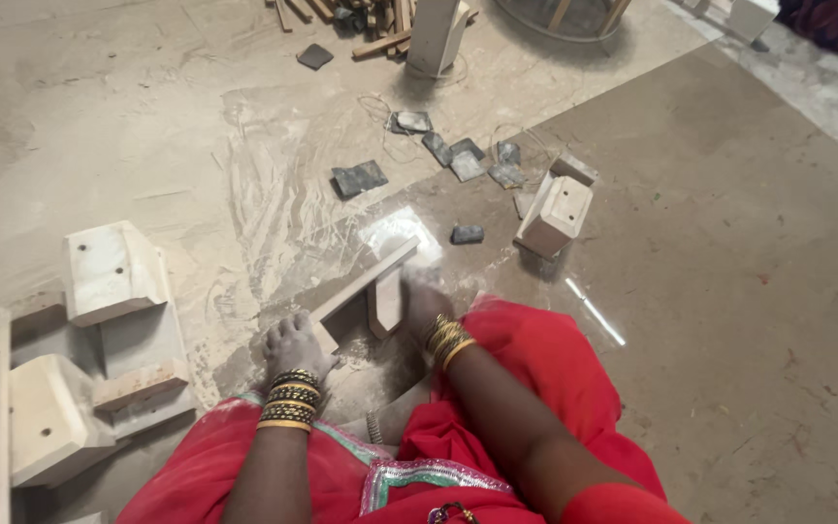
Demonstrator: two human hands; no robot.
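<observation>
Pressing down flat, the left hand (295,346) rests with fingers spread on the near end of a pale wooden strip (366,281) that runs at a slant across the dusty floor (729,291), while the right hand (426,301) is blurred over a short upright wooden piece (385,301) just beside that strip; whether its fingers pinch the piece or only lie on it cannot be told. Both pieces sit directly in front of the person's red garment (535,388), in a patch of pale dust. Judging from this, the strip could skid on the powdery floor if the left palm's pressure eases, and the right fingers could scrape against the strip's edge. Bangles (288,400) on both wrists might catch on a corner. Dark abrasive squares (359,179) lie well apart toward the far side, white shaped blocks (109,272) at the left, and another block (555,215) farther right.
</observation>
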